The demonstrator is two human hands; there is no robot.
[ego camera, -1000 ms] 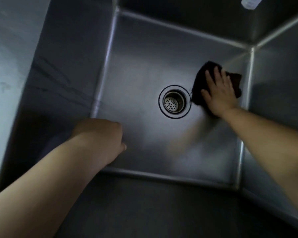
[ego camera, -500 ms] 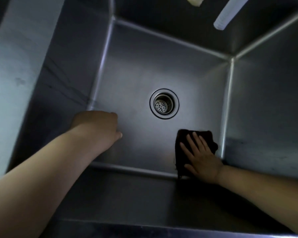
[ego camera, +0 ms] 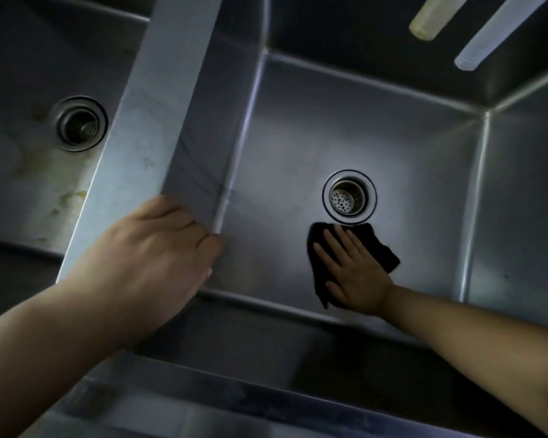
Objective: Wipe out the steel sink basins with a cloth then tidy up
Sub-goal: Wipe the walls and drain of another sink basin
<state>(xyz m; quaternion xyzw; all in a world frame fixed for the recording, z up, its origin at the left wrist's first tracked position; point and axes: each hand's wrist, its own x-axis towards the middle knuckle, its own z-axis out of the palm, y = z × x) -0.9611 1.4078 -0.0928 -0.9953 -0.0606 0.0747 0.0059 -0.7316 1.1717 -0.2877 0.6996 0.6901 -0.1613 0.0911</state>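
- right hand (ego camera: pixel 356 273) flat, fingers straight, pressing black cloth (ego camera: pixel 382 252) onto right basin floor (ego camera: pixel 298 159), just near-side of drain (ego camera: pixel 349 196)
- cloth under that hand; fingers point toward drain
- left hand (ego camera: pixel 149 251) loosely curled on divider (ego camera: pixel 146 121), well left of drain, holds nothing
- count: two basins, two drains, one cloth, two tubes beyond drain
- left basin (ego camera: pixel 29 178) looks stained, likely unwiped

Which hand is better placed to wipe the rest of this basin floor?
Right. The right hand lies flat on the dark cloth beside the drain; the left hand hangs near the divider.
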